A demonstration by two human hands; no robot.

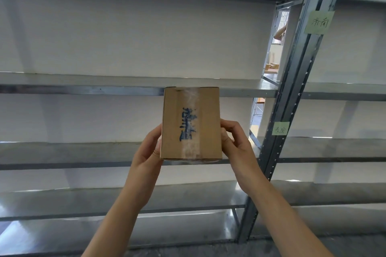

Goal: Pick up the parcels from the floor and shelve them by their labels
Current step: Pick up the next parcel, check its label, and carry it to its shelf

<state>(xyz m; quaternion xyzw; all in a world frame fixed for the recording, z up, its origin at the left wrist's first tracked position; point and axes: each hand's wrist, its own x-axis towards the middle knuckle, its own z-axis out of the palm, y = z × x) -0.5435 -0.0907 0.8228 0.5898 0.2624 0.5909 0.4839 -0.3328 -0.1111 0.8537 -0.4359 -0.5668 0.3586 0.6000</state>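
My two bare forearms rise from the bottom of the view and draw together toward the middle. My left hand (149, 154) grips the lower left edge of the parcel (208, 121): the thumb lies along the box's left side and the other fingers go behind the box, out of sight. My right hand (238, 148) holds the lower right edge. Its thumb presses against the side of the cardboard, and its fingers are curled just beside and behind the corner. Both wrists bend slightly inward, so the box sits clamped between the two hands.

The parcel is a small brown cardboard box. I hold it upright in the air at the centre of the view, its broad face turned toward me. A strip of clear tape (192, 98) runs down the face from top to bottom. Blue handwriting (187, 124) runs down the same strip, too smeared for me to read.

Behind the box stands a grey metal shelving rack (83, 89) with white backing panels. The box's top edge overlaps the front lip of one shelf. To the right a perforated upright post (292, 100) carries two green paper labels. The lower label (281, 128) is level with the box and the upper label (319, 22) sits higher up, and both bear handwritten characters.
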